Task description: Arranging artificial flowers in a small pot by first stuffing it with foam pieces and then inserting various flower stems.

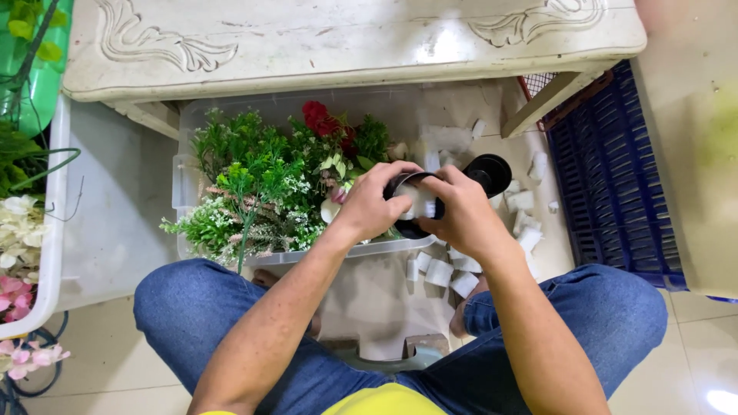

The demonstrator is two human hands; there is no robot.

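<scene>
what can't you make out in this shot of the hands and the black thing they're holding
Head view only:
- Black object: mostly covered by the left hand and right hand; its kind is unclear.
- White strip between the fingers: too small to identify.
- Clear bin: far end hidden under the white table.

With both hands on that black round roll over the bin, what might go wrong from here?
1. Both hands, left hand and right hand, grip the black round roll above the clear plastic bin of artificial flowers; a slip would likely drop it among the stems.
2. The torn white paper scraps lie by the feet and might get stepped on.
</scene>
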